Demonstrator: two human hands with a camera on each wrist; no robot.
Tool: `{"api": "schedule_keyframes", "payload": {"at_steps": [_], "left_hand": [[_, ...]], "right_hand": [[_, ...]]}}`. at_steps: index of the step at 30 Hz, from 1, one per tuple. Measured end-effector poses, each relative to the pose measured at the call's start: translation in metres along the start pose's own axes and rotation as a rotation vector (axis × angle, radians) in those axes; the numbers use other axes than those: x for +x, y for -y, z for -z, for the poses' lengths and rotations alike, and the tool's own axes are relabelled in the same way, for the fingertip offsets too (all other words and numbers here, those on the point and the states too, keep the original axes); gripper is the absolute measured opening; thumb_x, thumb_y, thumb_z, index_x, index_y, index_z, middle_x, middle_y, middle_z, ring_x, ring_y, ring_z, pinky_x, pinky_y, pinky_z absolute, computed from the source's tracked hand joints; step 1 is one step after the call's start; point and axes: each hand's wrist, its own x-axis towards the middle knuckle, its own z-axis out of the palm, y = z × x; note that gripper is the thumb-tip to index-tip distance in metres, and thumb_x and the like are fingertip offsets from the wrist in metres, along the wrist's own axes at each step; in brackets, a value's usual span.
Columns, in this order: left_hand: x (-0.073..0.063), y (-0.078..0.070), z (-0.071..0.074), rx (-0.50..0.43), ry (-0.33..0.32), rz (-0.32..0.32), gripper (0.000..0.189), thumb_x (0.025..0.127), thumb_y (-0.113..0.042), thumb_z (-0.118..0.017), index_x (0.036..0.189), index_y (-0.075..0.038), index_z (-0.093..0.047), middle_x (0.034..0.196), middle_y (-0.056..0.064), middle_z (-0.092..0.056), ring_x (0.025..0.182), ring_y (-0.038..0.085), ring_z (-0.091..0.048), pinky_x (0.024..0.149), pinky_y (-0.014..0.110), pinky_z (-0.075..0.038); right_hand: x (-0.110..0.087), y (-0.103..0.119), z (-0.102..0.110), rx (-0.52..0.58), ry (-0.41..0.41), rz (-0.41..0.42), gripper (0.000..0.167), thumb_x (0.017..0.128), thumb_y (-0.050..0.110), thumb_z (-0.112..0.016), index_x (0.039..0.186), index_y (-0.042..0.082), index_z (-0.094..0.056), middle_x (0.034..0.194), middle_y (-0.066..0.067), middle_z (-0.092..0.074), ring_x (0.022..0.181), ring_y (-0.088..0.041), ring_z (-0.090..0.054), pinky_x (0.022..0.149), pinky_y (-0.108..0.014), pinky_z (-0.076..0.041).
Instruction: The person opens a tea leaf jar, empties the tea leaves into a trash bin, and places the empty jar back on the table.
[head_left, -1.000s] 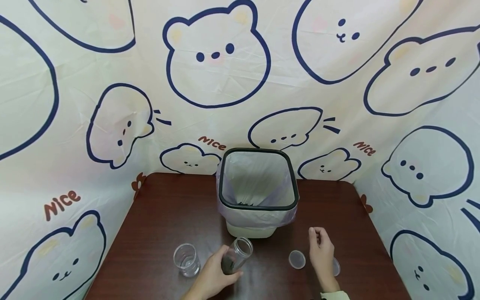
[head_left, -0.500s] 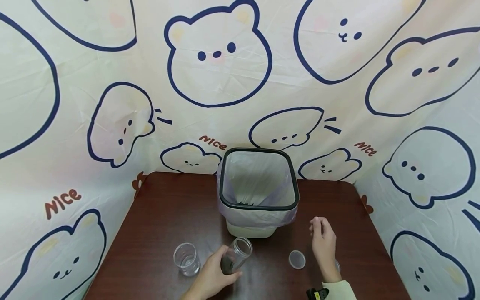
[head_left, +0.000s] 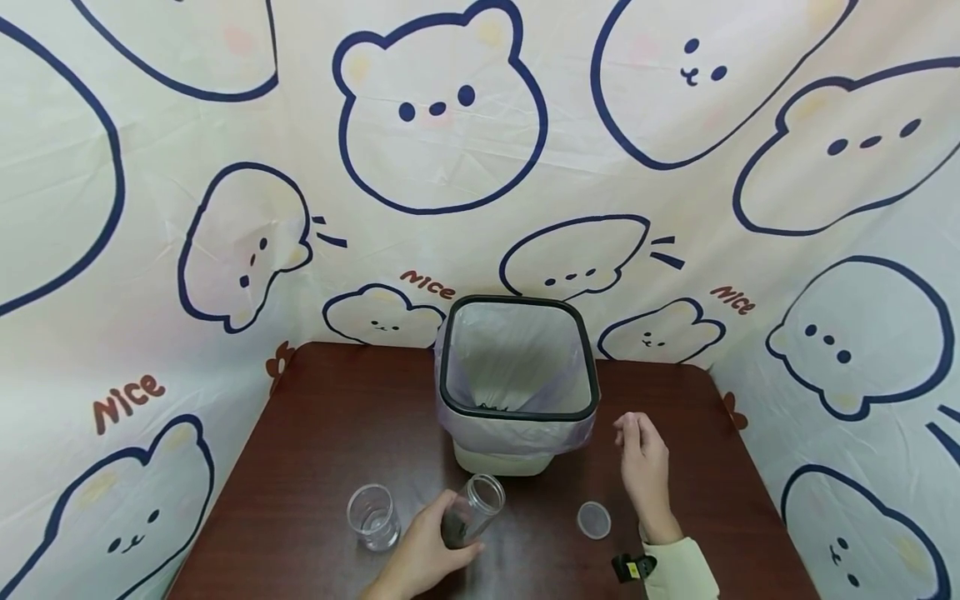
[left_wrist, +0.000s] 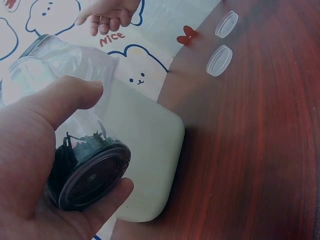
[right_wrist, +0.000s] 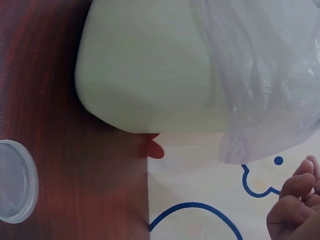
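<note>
A clear jar (head_left: 474, 510) leans to the right in my left hand (head_left: 426, 546), which grips it round the side near its base. Dark, leaf-like bits (left_wrist: 82, 145) lie at its bottom, and its mouth is uncovered. My right hand (head_left: 645, 462) is raised in the air to the right of the bin. Its fingers (right_wrist: 297, 187) are loosely curled, and I see nothing held in them. A clear round lid (head_left: 594, 520) lies on the table between the hands. A second lid (left_wrist: 227, 24) shows in the left wrist view; the right forearm hides it from the head view.
A pale bin (head_left: 504, 461) with a black rim and a translucent liner (head_left: 517, 350) stands behind the jar. Dark bits lie inside it. To the left is a clear glass cup (head_left: 373, 518). Printed cloth (head_left: 435, 158) surrounds the brown table (head_left: 352, 417) at back and sides.
My right hand has moved up and away from the lids, bringing more of its sleeve and wrist device into view. The left hand and the jar stay in place.
</note>
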Motion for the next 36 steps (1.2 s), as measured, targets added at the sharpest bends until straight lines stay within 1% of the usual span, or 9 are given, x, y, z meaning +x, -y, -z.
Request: {"api": "schedule_keyframes", "payload": {"at_steps": [6,8,13,17,22,24,27,31,36], "left_hand": [[0.000,0.001,0.000,0.007,0.001,-0.003,0.047,0.077,-0.031,-0.089,0.109,-0.012,-0.060,0.099,-0.002,-0.067,0.089,0.006,-0.059,0.080,0.029,-0.050],[0.000,0.001,0.000,0.002,0.004,-0.005,0.046,0.077,-0.031,-0.089,0.108,-0.013,-0.060,0.099,-0.002,-0.066,0.090,0.006,-0.059,0.080,0.029,-0.050],[0.000,0.002,0.000,-0.013,0.010,-0.006,0.045,0.078,-0.031,-0.089,0.108,-0.015,-0.060,0.100,-0.001,-0.066,0.090,0.007,-0.059,0.081,0.029,-0.050],[0.000,0.003,0.000,-0.017,0.011,-0.012,0.046,0.078,-0.031,-0.089,0.109,-0.011,-0.060,0.100,0.002,-0.067,0.090,0.007,-0.059,0.081,0.029,-0.050],[-0.001,0.005,-0.002,-0.002,-0.010,-0.022,0.044,0.077,-0.030,-0.089,0.107,-0.016,-0.060,0.099,0.002,-0.067,0.089,0.006,-0.059,0.080,0.029,-0.050],[-0.001,0.005,-0.002,0.002,-0.017,-0.028,0.043,0.077,-0.030,-0.089,0.106,-0.019,-0.059,0.098,0.000,-0.067,0.088,0.006,-0.059,0.079,0.029,-0.050],[-0.001,0.005,-0.003,0.007,-0.022,-0.036,0.043,0.077,-0.030,-0.089,0.105,-0.020,-0.059,0.097,-0.002,-0.067,0.088,0.006,-0.059,0.079,0.029,-0.050],[0.000,0.005,-0.003,0.008,-0.019,-0.032,0.043,0.077,-0.031,-0.089,0.105,-0.019,-0.059,0.097,-0.003,-0.066,0.088,0.006,-0.059,0.079,0.029,-0.050],[0.000,0.006,-0.003,0.006,-0.013,-0.024,0.044,0.077,-0.030,-0.089,0.106,-0.015,-0.060,0.098,-0.002,-0.066,0.088,0.007,-0.059,0.079,0.029,-0.050]], "right_hand": [[0.007,0.011,-0.002,0.018,0.046,0.032,0.036,0.111,0.026,-0.042,0.092,0.004,-0.064,0.072,-0.005,-0.051,0.061,-0.017,-0.045,0.059,-0.028,-0.038],[0.009,0.015,-0.003,0.021,0.062,0.045,0.035,0.111,0.025,-0.042,0.093,0.004,-0.063,0.072,-0.004,-0.050,0.060,-0.017,-0.044,0.059,-0.028,-0.037],[0.016,0.024,-0.005,0.015,0.106,0.043,0.034,0.111,0.024,-0.043,0.095,0.002,-0.063,0.072,-0.004,-0.049,0.062,-0.015,-0.046,0.061,-0.028,-0.037],[0.021,0.029,-0.008,-0.002,0.143,0.037,0.038,0.111,0.030,-0.044,0.095,0.002,-0.063,0.072,-0.009,-0.051,0.064,-0.016,-0.048,0.062,-0.028,-0.039],[0.027,0.036,-0.013,0.001,0.176,0.034,0.041,0.110,0.035,-0.044,0.090,0.004,-0.061,0.074,-0.013,-0.052,0.066,-0.018,-0.049,0.062,-0.029,-0.040],[0.028,0.038,-0.014,-0.002,0.186,0.028,0.041,0.110,0.037,-0.044,0.088,0.007,-0.059,0.072,-0.010,-0.050,0.065,-0.018,-0.048,0.061,-0.030,-0.039],[0.031,0.040,-0.016,-0.014,0.191,0.022,0.043,0.110,0.039,-0.044,0.086,0.005,-0.057,0.069,-0.007,-0.046,0.062,-0.019,-0.044,0.059,-0.030,-0.037],[0.034,0.044,-0.016,-0.038,0.184,0.017,0.047,0.109,0.041,-0.044,0.083,0.003,-0.054,0.066,-0.005,-0.041,0.060,-0.019,-0.041,0.057,-0.030,-0.035],[0.037,0.050,-0.017,-0.064,0.205,0.006,0.046,0.108,0.044,-0.045,0.081,0.007,-0.053,0.067,-0.003,-0.037,0.062,-0.019,-0.040,0.058,-0.031,-0.033]]}}
